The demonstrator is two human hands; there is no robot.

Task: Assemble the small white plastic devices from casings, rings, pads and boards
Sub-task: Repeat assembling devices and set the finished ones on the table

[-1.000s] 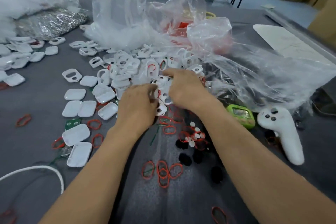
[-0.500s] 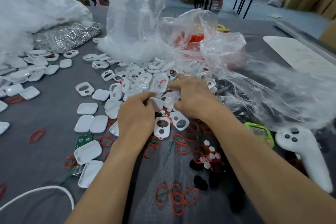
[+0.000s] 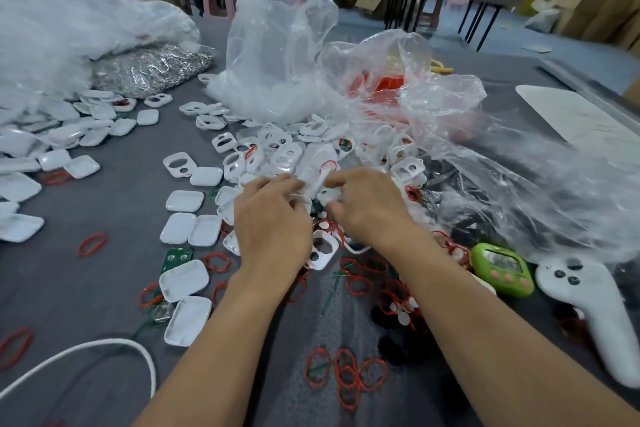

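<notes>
The two hands have drawn closer together since a moment ago, at the near edge of the heap of white plastic casings [image 3: 287, 152] on the grey table [image 3: 121, 204]. The right hand [image 3: 367, 208], knuckles up, pinches a blurred white casing piece [image 3: 317, 178]. The left hand [image 3: 273, 222] curls its fingers toward it, but I cannot tell whether it grips.

White casings [image 3: 291, 152] heaped mid-table

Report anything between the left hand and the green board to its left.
Only low parts: white casings and a red ring lie between the left hand and the green board. Another casing overlaps the board's near edge.
</notes>
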